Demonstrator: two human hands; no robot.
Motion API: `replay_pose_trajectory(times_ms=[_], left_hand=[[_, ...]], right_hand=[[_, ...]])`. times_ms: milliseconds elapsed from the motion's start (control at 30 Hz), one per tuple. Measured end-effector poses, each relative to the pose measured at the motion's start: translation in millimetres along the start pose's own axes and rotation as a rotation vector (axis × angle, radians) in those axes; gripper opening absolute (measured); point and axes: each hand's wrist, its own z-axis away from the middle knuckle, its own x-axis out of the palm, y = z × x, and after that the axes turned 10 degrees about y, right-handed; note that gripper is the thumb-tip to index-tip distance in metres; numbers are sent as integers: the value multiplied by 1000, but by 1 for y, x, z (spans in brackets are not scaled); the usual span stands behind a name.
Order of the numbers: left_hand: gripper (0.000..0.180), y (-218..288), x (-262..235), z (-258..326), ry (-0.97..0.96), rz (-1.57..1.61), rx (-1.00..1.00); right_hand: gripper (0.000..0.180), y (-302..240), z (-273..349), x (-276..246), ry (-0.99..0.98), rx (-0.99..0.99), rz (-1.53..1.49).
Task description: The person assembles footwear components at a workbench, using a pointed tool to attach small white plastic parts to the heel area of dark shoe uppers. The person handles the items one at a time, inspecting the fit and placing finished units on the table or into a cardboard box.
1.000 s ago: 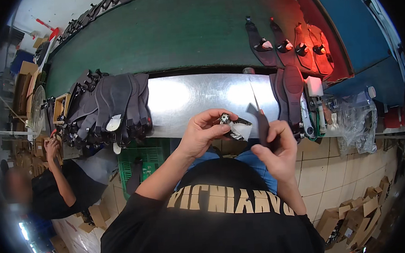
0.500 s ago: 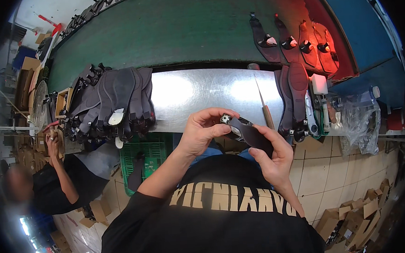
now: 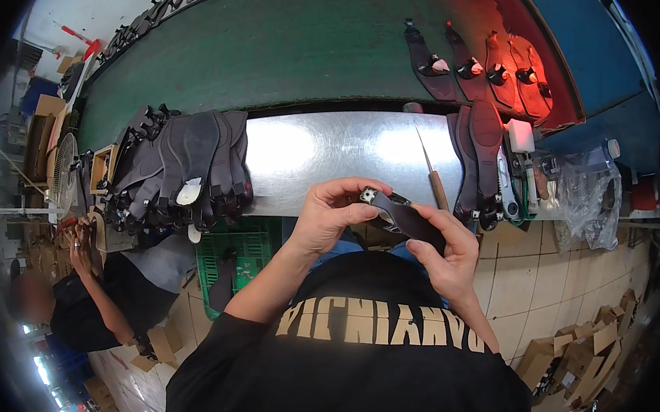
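Bright metal worktop (image 3: 342, 164), green surface (image 3: 283, 50) adjoining.
On the metal, from where I stand: dark sole-shaped pieces (image 3: 200, 150), heaped, left; awl (image 3: 436, 183), one, right; smaller stack (image 3: 484, 136) beside it. On the green: four strapped pieces (image 3: 475, 84).

Passage: metal counter (image 3: 346, 156) midspan, beyond left hand (image 3: 326, 220) | left obstacle: sole-shaped heap (image 3: 200, 150) | right obstacles: pointed tool (image 3: 437, 186), sole-shaped stack (image 3: 485, 140)

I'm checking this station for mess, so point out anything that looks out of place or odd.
The crumpled clear plastic bag sags over the near edge of the bench, at the right, looking untidy. Nothing looks clearly damaged.
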Motion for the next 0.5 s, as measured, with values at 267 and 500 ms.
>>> replay_pose_trajectory(times_ms=[267,500], left_hand=[[30,-1,0,1,13,7,0],[30,-1,1,1,22,-6,-6]], right_hand=[[41,5,2,2,26,75,-108],[41,1,0,1,2,24,-30]])
